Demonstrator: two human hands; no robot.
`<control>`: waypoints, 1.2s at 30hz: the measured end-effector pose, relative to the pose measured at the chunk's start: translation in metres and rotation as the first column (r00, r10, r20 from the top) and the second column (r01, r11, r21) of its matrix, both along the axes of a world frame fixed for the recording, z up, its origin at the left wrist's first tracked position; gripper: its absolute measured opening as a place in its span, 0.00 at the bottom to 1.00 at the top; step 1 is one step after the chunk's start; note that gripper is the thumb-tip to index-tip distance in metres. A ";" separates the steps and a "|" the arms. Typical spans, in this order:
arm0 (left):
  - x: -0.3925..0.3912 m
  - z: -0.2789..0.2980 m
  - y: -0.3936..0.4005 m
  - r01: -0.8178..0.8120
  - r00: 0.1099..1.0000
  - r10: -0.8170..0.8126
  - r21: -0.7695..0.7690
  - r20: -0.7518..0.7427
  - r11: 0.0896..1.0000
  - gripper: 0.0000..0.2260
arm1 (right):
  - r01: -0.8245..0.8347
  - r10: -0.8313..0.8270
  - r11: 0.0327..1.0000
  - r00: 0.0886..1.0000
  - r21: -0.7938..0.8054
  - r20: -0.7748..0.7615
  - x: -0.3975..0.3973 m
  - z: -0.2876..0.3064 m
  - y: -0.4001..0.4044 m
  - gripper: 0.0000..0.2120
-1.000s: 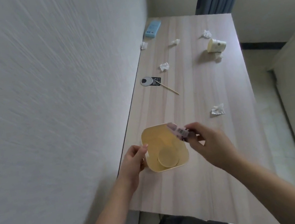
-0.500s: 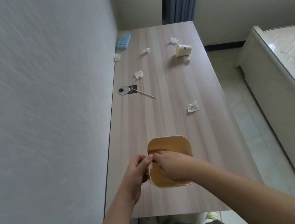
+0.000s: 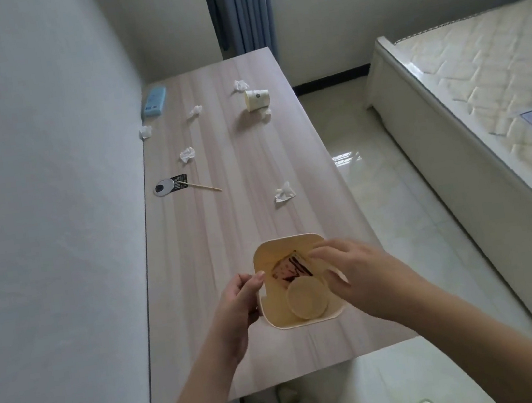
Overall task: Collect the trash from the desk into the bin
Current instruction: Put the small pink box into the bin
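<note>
A small yellow bin point(image 3: 275, 316) stands on the near part of the wooden desk point(image 3: 215, 242). My left hand point(image 3: 238, 302) grips its left rim. My right hand point(image 3: 353, 274) hovers over the bin's right rim with fingers apart and nothing in it. A pink wrapper point(image 3: 289, 268) lies inside the bin. Crumpled tissues lie on the desk: one point(image 3: 284, 192) just beyond the bin, one point(image 3: 187, 154) further left, others far back. A paper cup point(image 3: 257, 99) lies on its side at the far right.
A black tag with a wooden stick point(image 3: 180, 185) lies near the wall point(image 3: 45, 198) on the left. A blue box point(image 3: 154, 102) sits at the far left corner. A bed point(image 3: 482, 95) stands to the right across a tiled floor.
My right hand carried the pink wrapper into the bin, let it go and has lifted out to the right rim. My view has swung right.
</note>
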State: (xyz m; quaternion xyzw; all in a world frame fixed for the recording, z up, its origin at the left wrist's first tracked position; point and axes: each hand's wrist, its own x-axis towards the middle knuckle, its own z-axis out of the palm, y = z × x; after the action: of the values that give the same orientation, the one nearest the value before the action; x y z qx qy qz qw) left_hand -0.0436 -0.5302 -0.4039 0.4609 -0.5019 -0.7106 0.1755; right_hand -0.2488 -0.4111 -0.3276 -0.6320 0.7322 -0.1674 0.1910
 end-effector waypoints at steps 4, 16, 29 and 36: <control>-0.047 0.016 0.030 0.058 0.998 -0.058 -0.037 -0.006 0.998 0.27 | 0.159 -0.160 0.987 0.985 -0.023 -0.063 -0.052 0.003 0.056 0.22; -0.217 0.046 0.150 0.174 0.981 -0.180 -0.081 -0.076 0.981 0.25 | 0.420 -0.412 0.907 0.888 -0.004 -0.202 -0.197 -0.010 0.225 0.27; -0.352 0.034 0.194 0.412 0.909 -0.411 0.004 -0.077 0.911 0.14 | 0.646 -0.636 0.763 0.744 -0.026 -0.202 -0.279 -0.015 0.305 0.26; -0.413 0.014 0.168 0.361 0.931 -0.357 0.056 -0.079 0.931 0.18 | 0.629 -0.610 0.778 0.757 0.007 -0.234 -0.341 -0.025 0.270 0.27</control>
State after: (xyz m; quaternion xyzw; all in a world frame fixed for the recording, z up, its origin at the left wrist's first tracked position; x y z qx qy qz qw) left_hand -0.4565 -0.3617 -0.3902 0.3427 -0.5465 -0.7629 0.0435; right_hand -0.5894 -0.1414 -0.3529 -0.3599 0.9227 -0.1192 0.0697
